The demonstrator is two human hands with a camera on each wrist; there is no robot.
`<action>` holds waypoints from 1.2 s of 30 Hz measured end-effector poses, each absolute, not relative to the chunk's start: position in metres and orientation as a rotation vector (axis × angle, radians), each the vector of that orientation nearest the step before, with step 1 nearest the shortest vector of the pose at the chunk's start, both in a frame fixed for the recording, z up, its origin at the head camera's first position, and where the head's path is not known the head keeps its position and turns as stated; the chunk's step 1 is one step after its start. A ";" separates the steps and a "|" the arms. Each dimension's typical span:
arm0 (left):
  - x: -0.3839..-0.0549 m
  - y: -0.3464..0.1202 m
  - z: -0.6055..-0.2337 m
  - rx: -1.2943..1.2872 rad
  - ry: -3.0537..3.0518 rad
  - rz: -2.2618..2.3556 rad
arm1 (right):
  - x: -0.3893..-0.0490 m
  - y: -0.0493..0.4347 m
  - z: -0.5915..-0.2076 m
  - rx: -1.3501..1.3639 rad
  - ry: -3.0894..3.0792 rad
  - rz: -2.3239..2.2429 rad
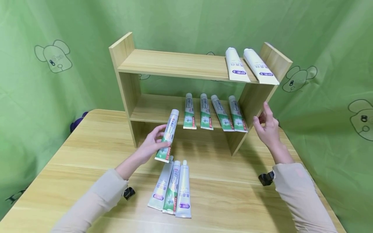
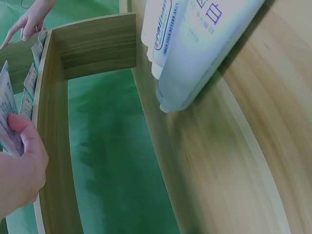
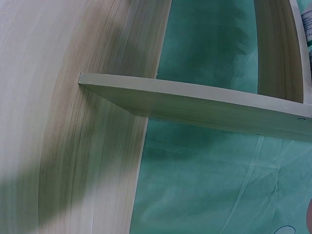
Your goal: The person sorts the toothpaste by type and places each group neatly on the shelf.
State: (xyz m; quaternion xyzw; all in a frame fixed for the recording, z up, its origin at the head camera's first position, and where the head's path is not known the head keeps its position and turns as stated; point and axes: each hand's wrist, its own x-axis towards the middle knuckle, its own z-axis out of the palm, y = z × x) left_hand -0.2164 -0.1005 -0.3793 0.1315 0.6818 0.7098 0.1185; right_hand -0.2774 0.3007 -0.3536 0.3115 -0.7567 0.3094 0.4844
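while the left hand grips a green-and-white tube before the wooden shelf, the right hand, thumb and forefinger straight and apart, is at the side panel, three o'clock from that tube. four similar tubes lie on the middle board at two o'clock; three more tubes lie on the table at six.

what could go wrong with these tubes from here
The tube in the left grip might knock the nearest tube on the middle shelf. The tubes there jut past its front edge, so a bump could drop one. If the right grip jolts the rack, the top white tubes might slide.
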 end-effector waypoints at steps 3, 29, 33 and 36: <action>-0.217 -0.098 -0.379 0.398 1.987 2.125 | -0.277 0.301 -0.354 0.758 -1.844 0.751; -0.217 -0.101 -0.365 0.550 1.685 2.184 | -0.278 0.301 -0.355 0.750 -1.846 0.750; -0.217 -0.102 -0.362 0.607 1.668 2.161 | -0.278 0.301 -0.355 0.758 -1.845 0.749; -0.216 -0.102 -0.361 0.626 1.699 2.119 | -0.278 0.301 -0.354 0.766 -1.840 0.751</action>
